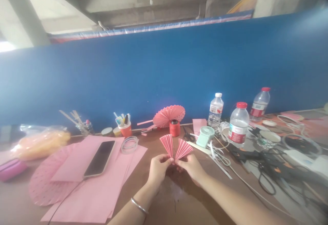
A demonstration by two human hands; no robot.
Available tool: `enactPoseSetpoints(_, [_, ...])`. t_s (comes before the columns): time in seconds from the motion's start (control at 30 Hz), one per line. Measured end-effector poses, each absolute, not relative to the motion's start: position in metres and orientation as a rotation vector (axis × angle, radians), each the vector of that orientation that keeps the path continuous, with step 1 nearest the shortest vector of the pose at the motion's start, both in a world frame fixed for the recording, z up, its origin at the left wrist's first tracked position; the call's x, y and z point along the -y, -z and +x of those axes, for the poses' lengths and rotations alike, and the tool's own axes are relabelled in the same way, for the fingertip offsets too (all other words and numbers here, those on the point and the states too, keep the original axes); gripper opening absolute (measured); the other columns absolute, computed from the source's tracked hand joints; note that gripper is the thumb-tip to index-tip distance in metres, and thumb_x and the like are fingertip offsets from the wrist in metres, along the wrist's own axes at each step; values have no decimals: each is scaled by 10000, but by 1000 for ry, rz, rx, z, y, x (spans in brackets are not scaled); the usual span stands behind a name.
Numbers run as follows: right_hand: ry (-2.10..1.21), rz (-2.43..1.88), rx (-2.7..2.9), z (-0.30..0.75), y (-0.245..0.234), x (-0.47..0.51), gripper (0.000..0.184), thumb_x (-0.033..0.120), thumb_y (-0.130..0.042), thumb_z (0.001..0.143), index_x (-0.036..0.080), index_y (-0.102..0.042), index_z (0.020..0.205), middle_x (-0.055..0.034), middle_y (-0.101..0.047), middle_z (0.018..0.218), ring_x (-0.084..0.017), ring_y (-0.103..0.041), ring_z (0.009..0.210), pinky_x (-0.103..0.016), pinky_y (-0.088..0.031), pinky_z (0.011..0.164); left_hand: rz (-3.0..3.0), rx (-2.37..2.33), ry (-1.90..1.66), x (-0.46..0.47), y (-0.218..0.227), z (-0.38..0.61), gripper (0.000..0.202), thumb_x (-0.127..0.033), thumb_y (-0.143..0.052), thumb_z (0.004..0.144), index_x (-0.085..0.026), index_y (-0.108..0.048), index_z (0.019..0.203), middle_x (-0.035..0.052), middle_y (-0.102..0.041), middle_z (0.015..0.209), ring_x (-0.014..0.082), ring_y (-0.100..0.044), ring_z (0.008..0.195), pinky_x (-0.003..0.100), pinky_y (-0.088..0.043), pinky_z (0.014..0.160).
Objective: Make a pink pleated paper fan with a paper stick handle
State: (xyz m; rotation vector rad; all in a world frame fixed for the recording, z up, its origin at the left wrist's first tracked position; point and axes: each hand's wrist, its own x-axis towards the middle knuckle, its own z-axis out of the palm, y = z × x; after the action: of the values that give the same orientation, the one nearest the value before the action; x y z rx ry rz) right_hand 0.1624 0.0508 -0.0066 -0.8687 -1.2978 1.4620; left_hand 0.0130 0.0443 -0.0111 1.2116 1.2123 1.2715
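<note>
A small pleated pink paper piece [176, 145] is folded at its middle so two fan halves spread upward. My left hand [158, 170] pinches its lower fold from the left, and my right hand [192, 168] pinches it from the right, just above the brown table [153, 190]. A silver bangle [139, 206] circles my left wrist. A finished pink paper fan [169, 115] lies at the back against the blue partition, beside a red thread spool [174, 128].
Pink paper sheets [97, 190] with a black phone [100, 158] lie left, tape rolls [129, 144] beside them. A red cup of pens [125, 126], scissors [188, 135], a mint hand fan [205, 135], three water bottles [238, 125] and tangled cables [271, 170] fill the right.
</note>
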Motion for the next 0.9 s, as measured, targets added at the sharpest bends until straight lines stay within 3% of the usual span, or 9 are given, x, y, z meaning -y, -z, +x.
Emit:
enactPoseSetpoints(0.37, [-1409,-870,1294,163,7,-50,218,349,-674,662,144,-637,727,-16,-620,593,-161,-539,536,-286,-407,547,1147,-1081,-1157,-41,10,17,301,-332,-694,626,-108,-677,827,104,-692,709,239,-642,645,338,-482,619])
enactPoseSetpoints(0.77, [-1451,-835,1283,163,8,-52,167,284,-660,682,122,-617,685,-8,-591,566,-130,-510,516,-257,-387,517,1380,-1206,-1162,-38,6,19,190,-287,-653,638,-132,-684,743,68,-685,650,200,-597,580,270,-416,541])
enactPoseSetpoints(0.9, [-1480,-874,1237,163,7,-52,168,267,-694,638,122,-609,644,4,-574,533,-121,-500,489,-251,-387,504,1468,-1266,-1163,-36,3,18,148,-262,-650,623,-157,-693,718,47,-682,667,203,-582,629,268,-403,584])
